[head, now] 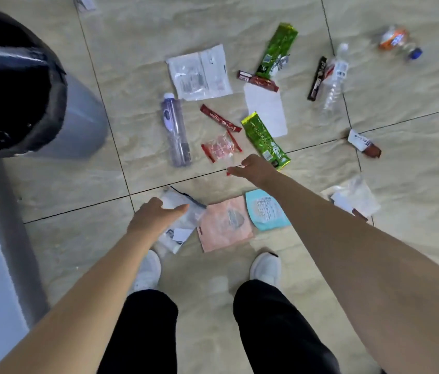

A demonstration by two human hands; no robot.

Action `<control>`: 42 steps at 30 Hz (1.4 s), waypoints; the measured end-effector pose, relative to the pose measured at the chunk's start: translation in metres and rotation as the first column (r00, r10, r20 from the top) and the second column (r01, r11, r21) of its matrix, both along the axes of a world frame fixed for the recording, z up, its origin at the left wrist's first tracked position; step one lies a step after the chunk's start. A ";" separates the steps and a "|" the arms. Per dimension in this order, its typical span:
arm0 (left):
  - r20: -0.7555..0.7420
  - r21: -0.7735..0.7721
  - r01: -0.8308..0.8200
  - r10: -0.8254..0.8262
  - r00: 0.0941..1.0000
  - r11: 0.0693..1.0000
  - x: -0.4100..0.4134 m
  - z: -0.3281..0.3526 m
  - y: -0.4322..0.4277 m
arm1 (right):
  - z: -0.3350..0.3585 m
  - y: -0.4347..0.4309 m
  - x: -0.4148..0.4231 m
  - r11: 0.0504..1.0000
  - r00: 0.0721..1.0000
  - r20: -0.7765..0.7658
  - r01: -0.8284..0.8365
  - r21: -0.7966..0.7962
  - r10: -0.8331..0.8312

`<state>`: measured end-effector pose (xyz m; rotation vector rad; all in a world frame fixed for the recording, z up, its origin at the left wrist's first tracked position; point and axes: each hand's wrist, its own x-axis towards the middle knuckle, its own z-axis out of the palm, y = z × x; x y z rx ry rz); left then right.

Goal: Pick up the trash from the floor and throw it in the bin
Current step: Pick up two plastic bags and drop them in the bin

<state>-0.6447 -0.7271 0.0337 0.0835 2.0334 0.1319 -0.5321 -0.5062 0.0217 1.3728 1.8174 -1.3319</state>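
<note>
Trash lies scattered on the tiled floor in front of my feet. My left hand (156, 215) reaches down with straight fingers over a clear plastic bag (186, 220), holding nothing. My right hand (254, 168) stretches forward, fingers relaxed, just short of a red candy packet (219, 148) and beside a green wrapper (265, 141). A small red scrap (228, 173) shows at its fingertips. The grey bin (86, 117) with a black liner stands at the left.
Also on the floor are a pink packet (226, 224), a blue packet (266, 211), a purple bottle (175, 130), red stick wrappers (221, 118), white paper (265, 109), a clear bottle (334, 79) and an orange-labelled bottle (396, 40). A wall runs along the left.
</note>
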 end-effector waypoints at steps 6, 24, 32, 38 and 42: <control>-0.027 -0.099 0.147 -0.150 0.988 0.984 0.035 -0.094 -0.003 | -0.093 0.003 0.092 0.982 0.968 0.163 0.187 0.035 -0.190; -0.334 -0.261 0.063 -0.152 0.930 0.963 0.029 -0.232 -0.035 | -0.227 -0.041 0.196 0.229 0.159 0.361 0.960 0.159 -0.919; -0.232 -0.151 0.090 -0.123 0.965 0.985 0.021 -0.247 -0.043 | -0.228 -0.030 0.169 0.235 0.211 0.193 0.965 0.113 -0.958; -0.097 0.037 -0.032 0.036 0.995 0.999 0.017 -0.225 -0.046 | -0.201 -0.037 0.149 0.002 0.013 0.146 0.997 -0.076 -0.989; -0.076 0.221 0.016 0.001 0.997 0.975 0.001 -0.192 -0.042 | -0.196 -0.029 0.142 -0.113 -0.107 0.083 0.991 -0.075 -0.991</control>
